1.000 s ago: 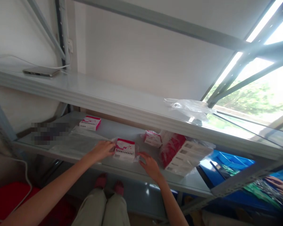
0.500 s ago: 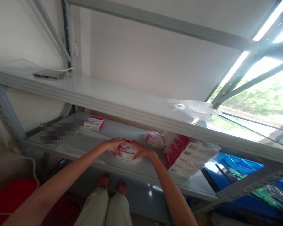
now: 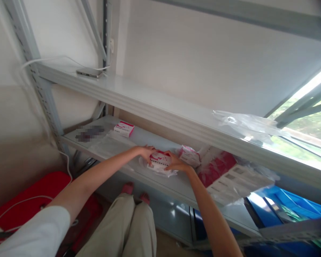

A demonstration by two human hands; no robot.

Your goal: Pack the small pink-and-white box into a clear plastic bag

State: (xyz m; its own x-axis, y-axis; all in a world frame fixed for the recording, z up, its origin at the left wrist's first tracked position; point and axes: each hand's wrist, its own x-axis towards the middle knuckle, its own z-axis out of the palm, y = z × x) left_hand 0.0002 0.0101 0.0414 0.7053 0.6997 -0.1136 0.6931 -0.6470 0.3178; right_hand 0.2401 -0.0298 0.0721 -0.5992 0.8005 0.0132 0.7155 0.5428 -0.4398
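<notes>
Down on the lower shelf (image 3: 182, 185), near its front edge, I had the box (image 3: 159, 158) between both hands, its white and pink printing turned up. The left hand (image 3: 147, 154) gripped it from the left side and the right hand (image 3: 177, 163) from the right, fingers bent over its edges. Clear film (image 3: 171, 174) showed at the box's front; I could not tell whether it went all the way round. Through the head camera I saw a wrapped packet (image 3: 189, 156) just beyond the right hand and, next to it, a stack (image 3: 222, 175) of boxes under clear plastic. To the left, a flat bag (image 3: 109, 144) lay on the same shelf, with a second box (image 3: 123, 129) behind it and a pixelated patch farther left. On the upper shelf (image 3: 149, 92) I made out a phone (image 3: 89, 72) near the left end and a crumpled bag (image 3: 243, 123) toward the right
</notes>
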